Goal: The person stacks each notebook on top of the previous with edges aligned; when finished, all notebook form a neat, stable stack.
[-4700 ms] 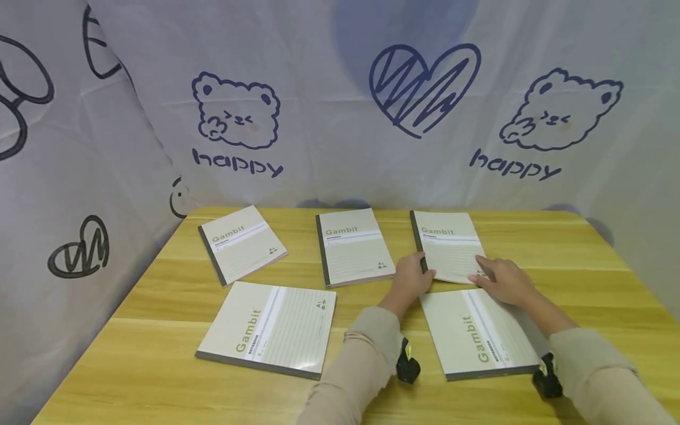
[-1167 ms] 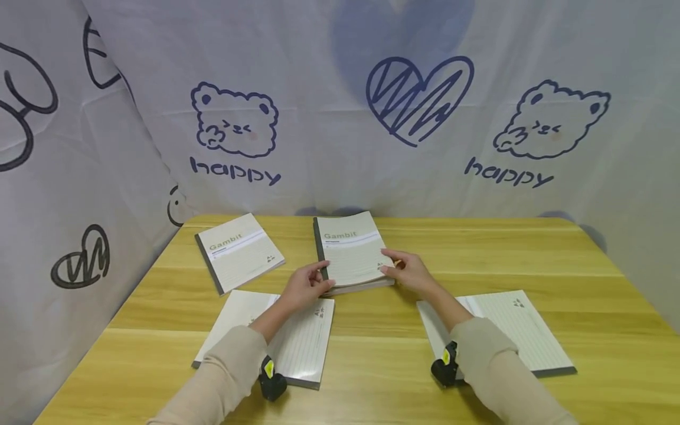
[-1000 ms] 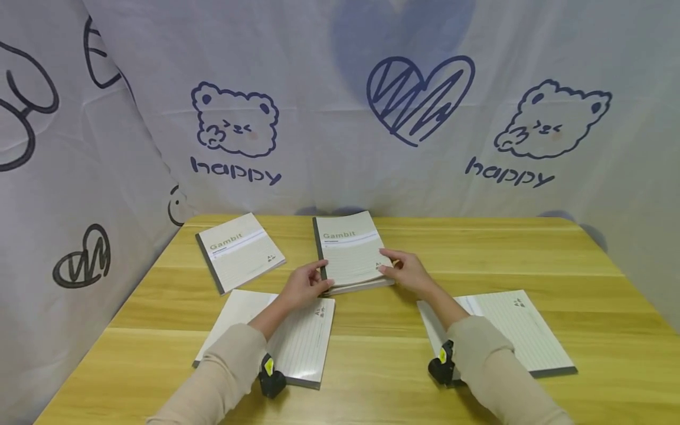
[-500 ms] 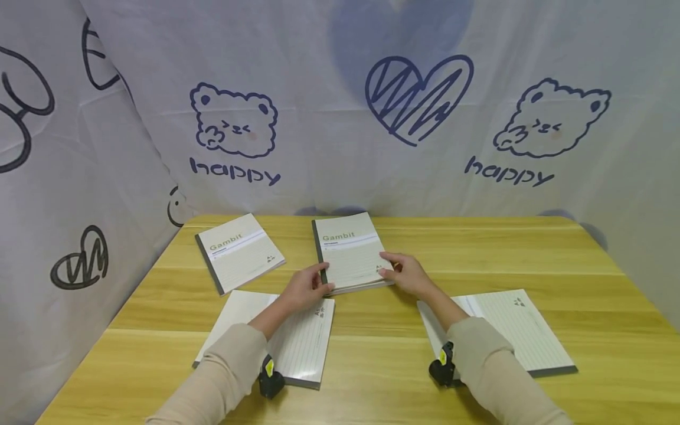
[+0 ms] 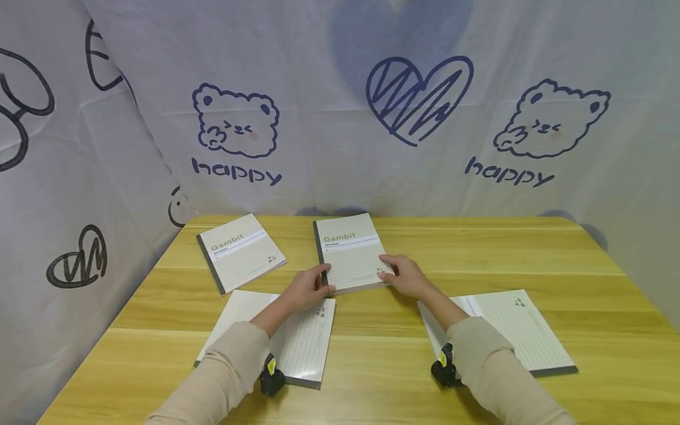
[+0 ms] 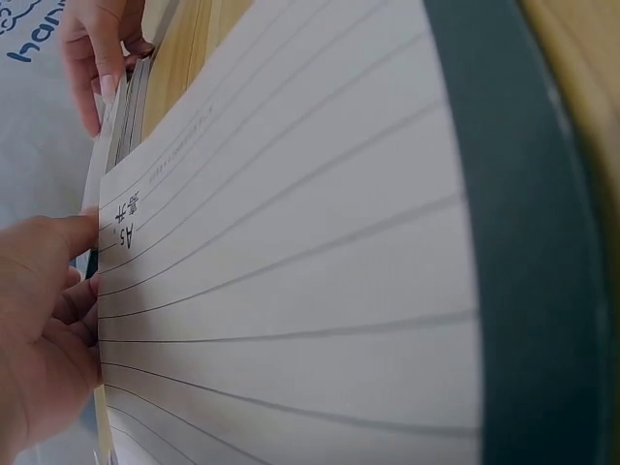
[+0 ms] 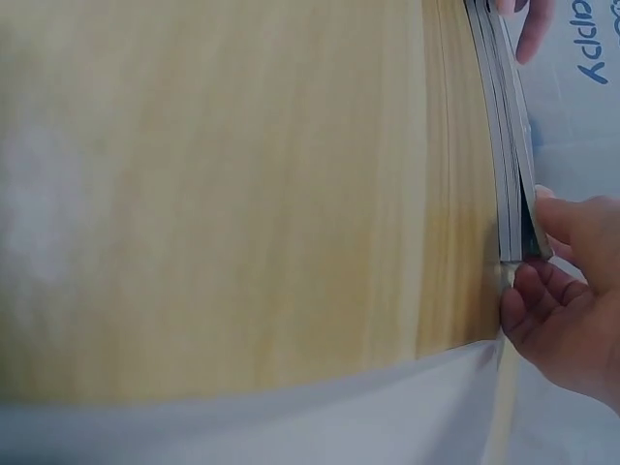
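On the table's far middle, a cream Gambit notebook [image 5: 350, 254] with a dark spine lies on another one, edges nearly flush. My left hand [image 5: 305, 288] grips its spine side near the front corner. At the front right corner my right hand [image 5: 408, 277] pinches it between thumb and fingers. In the right wrist view the stack [image 7: 506, 155] shows edge-on, and the top cover's corner is slightly raised beside the right hand [image 7: 576, 281]. The left wrist view has the left hand [image 6: 44, 325] behind a large lined notebook [image 6: 291, 252], with the right hand [image 6: 102, 44] farther off.
Another notebook [image 5: 241, 254] lies tilted at the back left. One notebook [image 5: 303, 345] is under the left forearm, and one [image 5: 523, 330] is partly behind the right sleeve. They lie on a wooden table [image 5: 372, 378], with a printed white cloth [image 5: 319, 71] behind it.
The back-right notebook was carried left onto the middle one. Since then both hands have stayed at its corners, and its front edge has sunk level with the one below.
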Action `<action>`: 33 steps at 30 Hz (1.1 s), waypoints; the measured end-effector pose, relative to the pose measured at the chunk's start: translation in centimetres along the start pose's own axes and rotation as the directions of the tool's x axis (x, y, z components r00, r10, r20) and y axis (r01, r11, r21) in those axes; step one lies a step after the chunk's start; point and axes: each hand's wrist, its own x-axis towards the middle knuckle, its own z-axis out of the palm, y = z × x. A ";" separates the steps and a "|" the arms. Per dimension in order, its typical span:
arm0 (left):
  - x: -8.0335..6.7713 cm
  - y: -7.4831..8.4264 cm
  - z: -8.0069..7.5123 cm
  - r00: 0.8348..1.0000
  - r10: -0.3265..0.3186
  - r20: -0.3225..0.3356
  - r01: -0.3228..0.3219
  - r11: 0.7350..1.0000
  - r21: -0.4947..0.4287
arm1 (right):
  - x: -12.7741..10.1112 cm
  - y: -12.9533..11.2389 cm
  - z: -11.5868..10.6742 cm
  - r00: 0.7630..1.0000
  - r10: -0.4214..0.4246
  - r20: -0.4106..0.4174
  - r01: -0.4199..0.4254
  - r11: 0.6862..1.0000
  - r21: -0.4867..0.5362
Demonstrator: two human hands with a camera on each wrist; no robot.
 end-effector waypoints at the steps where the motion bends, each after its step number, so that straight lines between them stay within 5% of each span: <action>1: 0.0 0.0 0.0 1.000 -0.007 0.005 0.007 1.000 0.006 | 0.0 0.0 0.0 1.000 -0.001 0.010 0.001 1.000 -0.016; 9: 0.1 0.2 -0.1 0.998 -0.044 0.041 0.042 0.998 0.039 | 0.0 -0.4 -0.1 0.994 0.044 0.096 -0.035 0.995 -0.097; 15: -0.2 0.4 -0.2 1.000 -0.009 0.016 0.008 0.996 0.084 | -0.3 -0.9 -0.3 0.995 0.051 0.086 -0.034 0.982 -0.186; 20: -1.3 0.3 -1.1 0.988 0.047 -0.150 -0.024 0.989 0.149 | -0.6 -1.8 -0.6 0.994 -0.064 -0.089 0.034 0.951 -0.307; 25: -2.6 -1.0 -2.6 0.936 0.133 -0.325 -0.034 0.956 0.291 | -0.3 -2.4 -0.6 0.934 -0.278 -0.226 0.194 0.923 -0.332; 28: -3.5 -2.4 -3.6 0.920 0.155 -0.361 -0.011 0.928 0.371 | -0.2 -3.0 -0.5 0.911 -0.342 -0.231 0.255 0.906 -0.338; 33: -5.3 -4.4 -5.0 0.935 0.075 -0.347 0.068 0.922 0.382 | 0.1 -4.4 0.1 0.910 -0.378 -0.171 0.296 0.881 -0.369</action>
